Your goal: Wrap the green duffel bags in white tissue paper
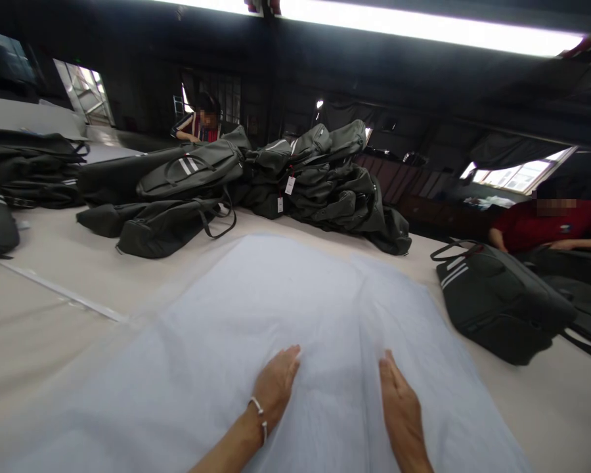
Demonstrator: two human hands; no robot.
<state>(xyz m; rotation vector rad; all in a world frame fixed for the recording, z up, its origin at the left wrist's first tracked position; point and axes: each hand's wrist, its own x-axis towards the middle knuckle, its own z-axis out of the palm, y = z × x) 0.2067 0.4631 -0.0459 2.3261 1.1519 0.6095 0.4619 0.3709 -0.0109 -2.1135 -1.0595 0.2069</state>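
Note:
A large, thin, whitish-blue sheet (276, 289) is spread over the pale table, with a lengthwise fold or edge running between my hands. My left hand (277, 381), with a silver bracelet at the wrist, rests at the sheet left of that line, its fingers extended and holding nothing. On the right side of the line, my right hand (400, 401) is turned on its edge at the sheet, fingers stretched forward and empty. The two palms face each other, apart.
Dark bags with white stripes (192, 167) are heaped along the table's (167, 269) far side. Another dark bag (502, 302) lies at the right, near a person in red (566, 226). A second person (204, 125) is behind the heap. A white strip (64, 292) lies left.

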